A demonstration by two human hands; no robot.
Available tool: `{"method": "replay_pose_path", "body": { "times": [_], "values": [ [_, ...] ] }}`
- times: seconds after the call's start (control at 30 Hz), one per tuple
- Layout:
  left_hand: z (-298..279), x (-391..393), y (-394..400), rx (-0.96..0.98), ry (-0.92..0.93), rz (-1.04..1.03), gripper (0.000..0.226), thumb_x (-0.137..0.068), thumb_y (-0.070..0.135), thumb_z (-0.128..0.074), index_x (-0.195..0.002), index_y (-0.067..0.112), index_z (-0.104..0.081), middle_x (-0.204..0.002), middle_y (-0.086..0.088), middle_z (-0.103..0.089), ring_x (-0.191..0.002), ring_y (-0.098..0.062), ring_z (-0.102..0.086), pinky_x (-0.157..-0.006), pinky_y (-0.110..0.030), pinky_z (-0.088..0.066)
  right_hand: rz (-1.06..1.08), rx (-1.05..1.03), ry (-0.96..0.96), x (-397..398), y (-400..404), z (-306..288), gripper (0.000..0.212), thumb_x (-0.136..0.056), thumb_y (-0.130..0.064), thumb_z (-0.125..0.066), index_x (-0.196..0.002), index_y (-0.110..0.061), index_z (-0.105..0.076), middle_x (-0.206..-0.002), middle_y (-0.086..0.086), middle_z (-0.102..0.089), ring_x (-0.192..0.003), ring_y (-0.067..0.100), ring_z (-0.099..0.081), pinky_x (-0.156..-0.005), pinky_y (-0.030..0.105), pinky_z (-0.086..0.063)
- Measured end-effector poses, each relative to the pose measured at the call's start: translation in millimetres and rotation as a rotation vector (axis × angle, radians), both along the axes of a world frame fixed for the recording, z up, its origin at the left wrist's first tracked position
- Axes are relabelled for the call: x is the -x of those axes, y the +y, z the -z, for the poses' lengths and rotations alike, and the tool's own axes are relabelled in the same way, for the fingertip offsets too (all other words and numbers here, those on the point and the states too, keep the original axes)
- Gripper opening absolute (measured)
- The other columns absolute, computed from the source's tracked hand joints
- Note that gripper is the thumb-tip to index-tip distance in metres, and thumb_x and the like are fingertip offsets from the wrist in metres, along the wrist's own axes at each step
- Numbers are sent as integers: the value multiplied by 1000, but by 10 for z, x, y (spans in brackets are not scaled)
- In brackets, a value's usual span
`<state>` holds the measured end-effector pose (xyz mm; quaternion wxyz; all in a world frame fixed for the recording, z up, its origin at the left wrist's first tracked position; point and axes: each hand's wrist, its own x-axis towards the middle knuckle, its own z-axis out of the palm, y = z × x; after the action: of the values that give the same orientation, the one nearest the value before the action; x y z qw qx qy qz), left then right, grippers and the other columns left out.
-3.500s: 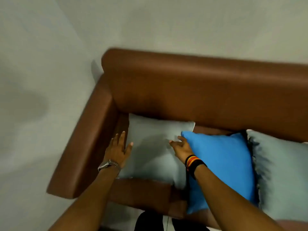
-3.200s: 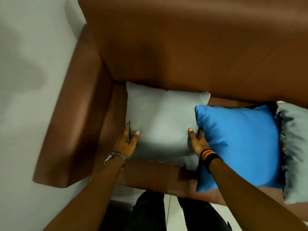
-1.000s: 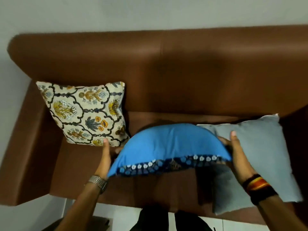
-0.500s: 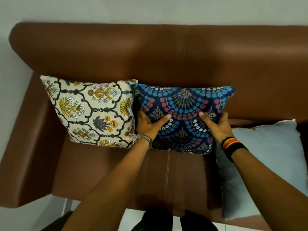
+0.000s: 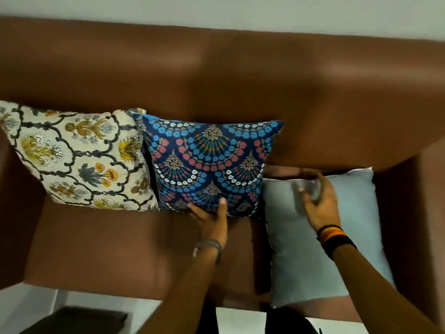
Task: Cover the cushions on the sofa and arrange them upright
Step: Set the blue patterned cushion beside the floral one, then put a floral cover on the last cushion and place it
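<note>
A cream floral cushion [image 5: 74,157] stands upright against the backrest of the brown sofa [image 5: 216,75] at the left. Beside it, touching, a dark blue patterned cushion [image 5: 209,162] also stands upright. A pale grey-blue cushion [image 5: 313,242] lies flat on the seat at the right. My left hand [image 5: 212,220] rests at the blue cushion's lower edge, fingers apart, a watch on the wrist. My right hand [image 5: 317,201] hovers over the pale cushion's far end, blurred, fingers spread, holding nothing, with a striped band on the wrist.
The sofa's left armrest [image 5: 9,213] and right armrest [image 5: 409,225] close in the seat. Bare seat leather [image 5: 108,249] shows in front of the two upright cushions. White floor and a dark object [image 5: 79,319] lie below the sofa's front edge.
Both hands have left the face of the blue patterned cushion. My left hand dropped to its lower edge; my right hand moved right, over the pale cushion. The view shifted right.
</note>
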<state>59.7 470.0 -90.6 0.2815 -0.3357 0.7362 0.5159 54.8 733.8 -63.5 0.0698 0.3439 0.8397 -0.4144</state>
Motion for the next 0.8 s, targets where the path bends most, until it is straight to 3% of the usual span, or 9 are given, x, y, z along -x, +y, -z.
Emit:
{"method": "replay_pose_path", "body": {
  "times": [0.13,0.27,0.33,0.43,0.5,0.57,0.67,0.73,0.8],
  "values": [
    [224,-853,1187,-157,-65,109,98,-94,60,-55,-162,33,10,-173,-7,-11,-154,-31,-24,-122,-46,-26,116,-114,-221,-835,1145,198,77,-96,-30,-73,-160,-6,-38,-160,26,-42,-147,48,-40,-120,59,-34],
    [315,-1232,1722,-121,22,178,94,-94,54,-59,-163,38,3,-168,-1,-25,-150,-27,-33,-120,-36,-27,169,187,-367,-1379,1826,391,96,-94,-55,-66,-168,-19,-17,-170,14,-33,-154,37,-37,-125,49,-30],
    [341,-1238,1770,-71,24,178,93,-94,53,-62,-163,41,-2,-168,2,-29,-150,-27,-34,-121,-44,-29,112,280,-419,-1487,1936,464,94,-93,-64,-60,-167,-22,-22,-167,11,-41,-150,35,-44,-121,44,-34],
    [174,-1130,1679,-56,56,198,83,-92,53,-66,-159,47,-18,-159,17,-34,-150,-20,-34,-118,-33,-29,74,310,-389,-1513,1968,450,89,-89,-70,-59,-161,-21,-37,-157,9,-54,-140,34,-54,-114,40,-41],
    [-81,-1007,1562,-41,38,234,79,-84,67,-65,-154,47,-36,-155,14,-45,-145,-21,-41,-115,-32,-32,59,340,-397,-1525,2088,266,85,-84,-78,-60,-153,-29,-45,-147,3,-61,-125,29,-62,-106,38,-45],
    [-428,-816,1427,-47,-23,218,74,-68,85,-63,-132,48,-63,-132,10,-69,-125,-16,-62,-103,-37,-46,51,398,-381,-1560,2311,-2,73,-73,-91,-58,-128,-45,-59,-130,-9,-67,-107,16,-66,-99,36,-45],
    [-872,-433,1322,-128,-22,107,58,-75,81,-62,-94,30,-79,-86,2,-81,-84,-14,-77,-74,-34,-55,54,579,-214,-1478,2655,-414,69,-77,-90,-56,-122,-42,-75,-125,-9,-77,-114,16,-73,-110,47,-48],
    [-1031,-168,1334,-255,33,-85,52,-93,67,-50,-109,22,-69,-78,-11,-79,-66,-20,-77,-55,-31,-59,81,668,-50,-1292,2842,-645,75,-81,-88,-52,-126,-33,-75,-128,-2,-77,-117,18,-74,-109,52,-49],
    [-1136,40,1431,-344,86,-27,76,-89,77,-38,-121,14,-64,-88,-11,-79,-66,-21,-75,-50,-35,-60,159,773,83,-1075,2973,-788,85,-78,-90,-50,-135,-30,-71,-132,4,-75,-120,25,-73,-104,53,-52]
  ]
}}
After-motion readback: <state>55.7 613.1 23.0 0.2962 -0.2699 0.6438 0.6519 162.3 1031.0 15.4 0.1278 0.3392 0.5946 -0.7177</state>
